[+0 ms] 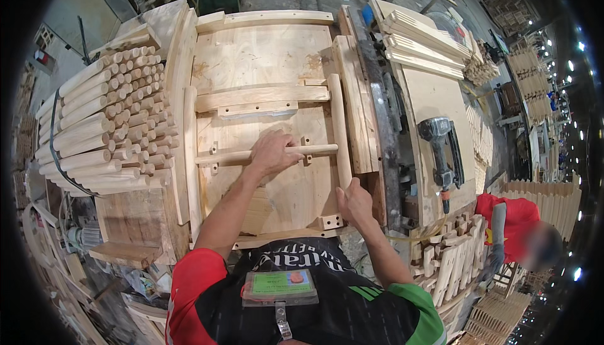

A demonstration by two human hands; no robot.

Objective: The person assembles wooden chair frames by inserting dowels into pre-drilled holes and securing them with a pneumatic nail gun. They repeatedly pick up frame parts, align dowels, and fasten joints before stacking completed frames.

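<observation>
A wooden jig board lies before me with a frame of pale wood on it. My left hand is closed round the middle of a thin round crossbar, which runs between a left post and a right post. At the lower end of the right post, my right hand is closed on the wood, thumb upward. Farther up, a flat wooden rail spans the two posts. Small wooden blocks stand on the board beside the crossbar. My palms and some fingertips are hidden.
A strapped bundle of round wooden rods stands at the left. To the right, a nail gun lies on a side board below stacked slats. A dark metal rail runs between. A co-worker in red is at the lower right, near piled wood pieces.
</observation>
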